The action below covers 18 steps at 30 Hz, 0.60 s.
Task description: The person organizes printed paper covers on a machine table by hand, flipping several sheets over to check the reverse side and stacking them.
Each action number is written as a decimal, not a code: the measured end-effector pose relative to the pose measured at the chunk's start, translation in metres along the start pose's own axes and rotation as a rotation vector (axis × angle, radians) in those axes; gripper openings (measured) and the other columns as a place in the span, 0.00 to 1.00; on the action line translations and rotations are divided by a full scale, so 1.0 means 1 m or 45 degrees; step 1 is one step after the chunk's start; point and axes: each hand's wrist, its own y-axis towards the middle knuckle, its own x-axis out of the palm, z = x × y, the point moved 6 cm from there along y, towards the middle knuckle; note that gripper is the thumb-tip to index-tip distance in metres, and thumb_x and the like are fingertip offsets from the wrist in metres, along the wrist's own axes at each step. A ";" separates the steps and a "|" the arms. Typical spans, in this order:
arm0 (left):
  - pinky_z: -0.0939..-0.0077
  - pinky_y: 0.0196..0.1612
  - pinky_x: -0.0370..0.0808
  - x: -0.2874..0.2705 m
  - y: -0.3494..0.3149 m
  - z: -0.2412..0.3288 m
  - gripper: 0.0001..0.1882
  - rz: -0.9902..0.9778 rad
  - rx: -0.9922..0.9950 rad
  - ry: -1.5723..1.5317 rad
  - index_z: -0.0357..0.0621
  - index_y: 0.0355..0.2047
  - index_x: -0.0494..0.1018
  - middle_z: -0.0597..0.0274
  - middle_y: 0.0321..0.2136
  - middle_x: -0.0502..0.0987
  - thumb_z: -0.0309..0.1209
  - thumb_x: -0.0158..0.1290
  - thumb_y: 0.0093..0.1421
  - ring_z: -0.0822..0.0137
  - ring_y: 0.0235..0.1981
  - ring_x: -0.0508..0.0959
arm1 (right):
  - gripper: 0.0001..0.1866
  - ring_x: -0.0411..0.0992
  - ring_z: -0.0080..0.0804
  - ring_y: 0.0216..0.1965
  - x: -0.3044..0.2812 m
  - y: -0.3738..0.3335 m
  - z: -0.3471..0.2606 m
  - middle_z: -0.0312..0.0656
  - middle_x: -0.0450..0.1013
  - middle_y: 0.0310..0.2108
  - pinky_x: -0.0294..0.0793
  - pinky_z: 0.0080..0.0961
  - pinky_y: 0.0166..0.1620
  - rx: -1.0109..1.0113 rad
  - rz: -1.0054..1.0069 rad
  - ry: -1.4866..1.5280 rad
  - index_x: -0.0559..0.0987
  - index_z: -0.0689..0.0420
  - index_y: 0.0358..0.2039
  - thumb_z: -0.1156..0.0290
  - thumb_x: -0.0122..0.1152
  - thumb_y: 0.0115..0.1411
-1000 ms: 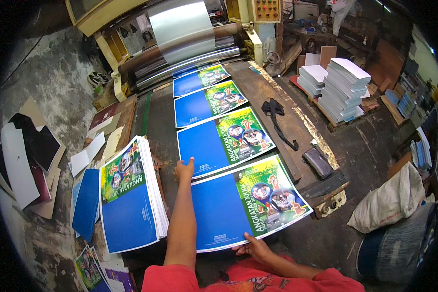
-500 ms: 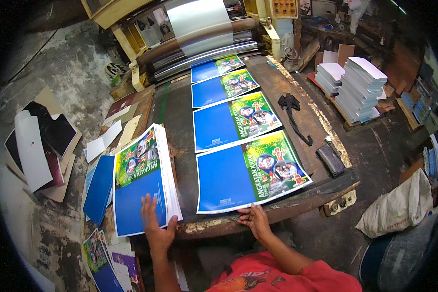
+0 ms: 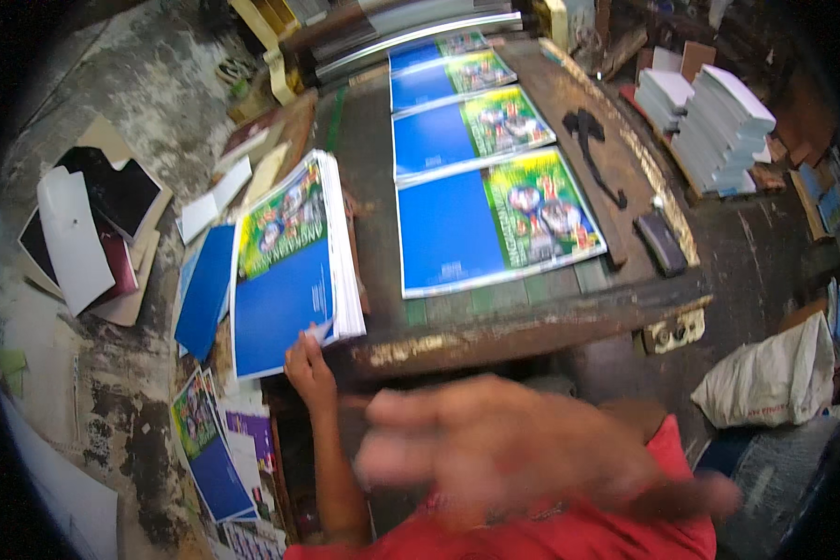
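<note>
Left fingers (image 3: 301, 358) at stack (image 3: 280, 315), table (image 3: 541, 329) alongside

Head view: looks down, facing across the table (image 3: 495, 336) toward the rollers (image 3: 420, 47).
Right hand (image 3: 523, 448): large and blurred, apparently nearest the viewpoint.

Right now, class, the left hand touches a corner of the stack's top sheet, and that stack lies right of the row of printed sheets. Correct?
Not quite: the head view shows the stack lying left of the row of printed sheets.

L hand (image 3: 311, 373) fwd, fingers (image 3: 310, 347) pinched; R hand (image 3: 509, 446) blurred, fingers ext.
</note>
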 end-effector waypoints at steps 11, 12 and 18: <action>0.62 0.52 0.66 -0.008 0.027 0.032 0.15 -0.190 -0.148 -0.104 0.41 0.43 0.77 0.53 0.42 0.77 0.38 0.51 0.64 0.55 0.47 0.73 | 0.44 0.63 0.46 0.60 0.034 -0.026 0.046 0.54 0.65 0.58 0.57 0.43 0.63 0.293 -0.494 0.019 0.61 0.60 0.63 0.36 0.47 0.60; 0.64 0.51 0.67 -0.010 0.024 0.008 0.16 -0.213 -0.308 -0.279 0.39 0.43 0.76 0.52 0.42 0.77 0.38 0.51 0.65 0.55 0.46 0.74 | 0.44 0.64 0.46 0.60 0.024 -0.035 0.060 0.54 0.66 0.57 0.57 0.43 0.63 0.379 -0.409 -0.034 0.62 0.60 0.63 0.36 0.47 0.59; 0.62 0.51 0.67 -0.030 0.049 0.044 0.16 -0.156 -0.390 -0.417 0.36 0.41 0.78 0.50 0.38 0.80 0.38 0.53 0.62 0.55 0.42 0.77 | 0.30 0.71 0.31 0.50 -0.123 -0.125 0.161 0.48 0.71 0.53 0.69 0.29 0.54 0.868 0.831 -0.042 0.61 0.59 0.64 0.54 0.48 0.67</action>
